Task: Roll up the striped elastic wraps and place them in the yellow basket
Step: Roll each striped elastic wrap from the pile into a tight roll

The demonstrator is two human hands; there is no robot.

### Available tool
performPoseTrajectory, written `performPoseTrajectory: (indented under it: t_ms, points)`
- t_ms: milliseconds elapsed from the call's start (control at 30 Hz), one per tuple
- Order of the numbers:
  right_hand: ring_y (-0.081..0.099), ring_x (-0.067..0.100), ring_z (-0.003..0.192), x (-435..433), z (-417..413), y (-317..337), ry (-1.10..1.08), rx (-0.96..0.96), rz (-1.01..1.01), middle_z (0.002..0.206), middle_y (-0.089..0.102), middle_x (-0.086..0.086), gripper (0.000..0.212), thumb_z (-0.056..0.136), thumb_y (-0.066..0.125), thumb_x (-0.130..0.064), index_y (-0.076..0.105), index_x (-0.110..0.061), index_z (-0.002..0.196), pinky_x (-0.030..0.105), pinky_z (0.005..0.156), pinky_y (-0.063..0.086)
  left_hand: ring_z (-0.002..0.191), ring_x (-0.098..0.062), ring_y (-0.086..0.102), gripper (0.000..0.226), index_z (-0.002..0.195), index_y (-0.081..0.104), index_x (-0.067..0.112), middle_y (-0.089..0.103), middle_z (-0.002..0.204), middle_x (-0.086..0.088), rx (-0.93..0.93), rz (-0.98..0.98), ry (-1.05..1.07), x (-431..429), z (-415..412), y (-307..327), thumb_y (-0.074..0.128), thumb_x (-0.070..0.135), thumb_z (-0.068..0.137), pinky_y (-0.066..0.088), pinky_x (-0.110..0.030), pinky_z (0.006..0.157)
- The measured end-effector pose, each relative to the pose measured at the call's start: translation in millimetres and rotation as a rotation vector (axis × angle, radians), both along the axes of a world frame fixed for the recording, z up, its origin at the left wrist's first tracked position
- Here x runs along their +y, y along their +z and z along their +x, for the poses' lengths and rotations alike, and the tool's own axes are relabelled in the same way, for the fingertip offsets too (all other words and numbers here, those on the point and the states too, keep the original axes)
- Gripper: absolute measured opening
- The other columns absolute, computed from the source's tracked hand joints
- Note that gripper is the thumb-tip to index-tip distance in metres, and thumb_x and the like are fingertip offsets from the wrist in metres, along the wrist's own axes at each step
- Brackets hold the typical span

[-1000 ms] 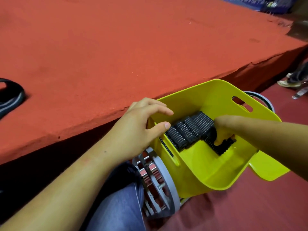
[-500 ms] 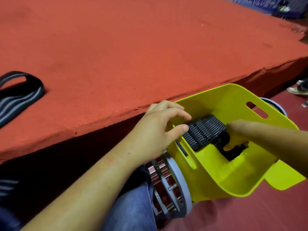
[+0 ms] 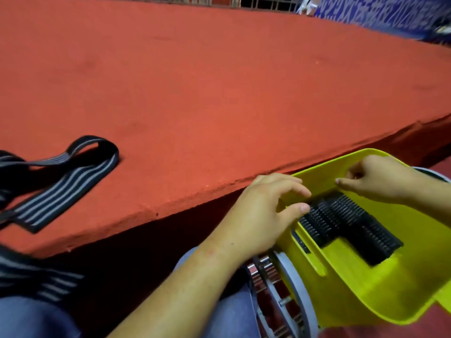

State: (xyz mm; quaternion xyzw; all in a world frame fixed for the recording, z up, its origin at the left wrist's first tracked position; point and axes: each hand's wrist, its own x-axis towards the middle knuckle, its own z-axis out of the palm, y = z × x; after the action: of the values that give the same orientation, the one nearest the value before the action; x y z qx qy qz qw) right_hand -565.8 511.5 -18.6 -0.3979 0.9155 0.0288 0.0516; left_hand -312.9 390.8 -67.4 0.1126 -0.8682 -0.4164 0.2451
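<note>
— At the edge of the red platform, what is sitting there?

— The yellow basket is leaning just below that edge. It is tilting toward the camera and touching a grey spoked wheel beside it.

— And what are the hands doing?

— The left hand is clasping the basket's near-left rim, with its fingers curling over the top and its thumb pointing at the rolled wraps. The right hand is hovering over the far rim with loosely bent fingers, carrying nothing I can see.

— Where are the wraps lying?

— The rolled wraps, dark and ribbed, are lying side by side inside the basket. One striped wrap is lying unrolled and looped on the platform, well apart to the left. More striped fabric is showing, blurred, at the lower left.
</note>
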Motion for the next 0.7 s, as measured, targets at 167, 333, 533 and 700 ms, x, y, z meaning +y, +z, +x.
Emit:
performPoseTrajectory:
  t_ms: [167, 333, 533, 700]
  points:
    - [0.056, 0.022, 0.051, -21, 63, 28, 0.149, -0.022, -0.424, 0.043, 0.053, -0.006, 0.040, 0.092, 0.072, -0.045, 0.065, -0.023, 0.060, 0.031, 0.055, 0.042, 0.124, -0.006, 0.057, 0.015, 0.111, 0.075, 0.028, 0.068, 0.127, 0.011, 0.109, 0.007, 0.107, -19, 19, 10, 0.073, 0.027, 0.096, 0.037, -0.024, 0.111]
    - [0.049, 0.025, 0.043, -45, 123, 32, 0.239, -0.254, -0.599, 0.043, 0.046, 0.000, 0.057, 0.082, 0.053, -0.083, 0.066, -0.028, 0.073, 0.043, 0.045, 0.043, 0.119, -0.011, 0.060, 0.014, 0.109, 0.076, 0.020, 0.072, 0.121, 0.003, 0.097, -0.071, 0.250, -50, 60, 8, 0.073, 0.020, 0.095, 0.035, -0.018, 0.106]
    - [0.033, 0.010, 0.042, -92, 201, 30, 0.384, -0.515, -0.753, 0.044, 0.041, 0.005, 0.046, 0.087, 0.066, -0.069, 0.070, -0.024, 0.077, 0.036, 0.041, 0.029, 0.118, -0.001, 0.056, 0.015, 0.110, 0.075, 0.027, 0.070, 0.121, 0.013, 0.036, -0.034, 0.443, -89, 136, -8, 0.070, 0.023, 0.097, 0.040, -0.018, 0.102]
    - [0.030, 0.008, 0.045, -136, 262, 4, 0.448, -0.728, -0.765, 0.051, 0.039, 0.000, 0.034, 0.093, 0.066, -0.042, 0.065, -0.017, 0.070, 0.022, 0.043, 0.025, 0.119, 0.004, 0.056, 0.015, 0.109, 0.075, 0.028, 0.069, 0.120, 0.017, 0.055, -0.007, 0.568, -111, 198, -17, 0.070, 0.021, 0.097, 0.040, -0.018, 0.103]
